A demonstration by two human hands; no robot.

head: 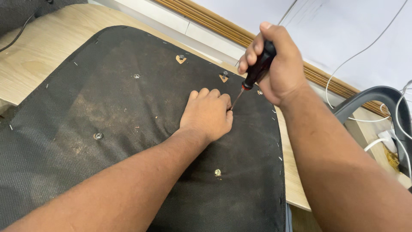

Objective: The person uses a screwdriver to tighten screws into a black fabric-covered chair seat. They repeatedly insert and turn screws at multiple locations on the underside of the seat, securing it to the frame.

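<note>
A chair seat (128, 129) lies upside down on a wooden table, its underside covered in dusty black fabric stapled at the edges. My left hand (207, 115) rests on the fabric with fingers curled, steadying the metal tip of a screwdriver (256, 72). My right hand (274, 64) grips the screwdriver's black and red handle from above, tilted, its tip meeting the fabric beside my left index finger. Screws (98, 136) and bolt holes (181, 58) dot the seat bottom; one brass-coloured screw (217, 172) sits near my left forearm.
The wooden table (47, 47) extends to the left and right of the seat. A white wall with a wooden trim strip (223, 25) runs behind. White cables (377, 141) and a grey plastic chair part (377, 96) lie at the right.
</note>
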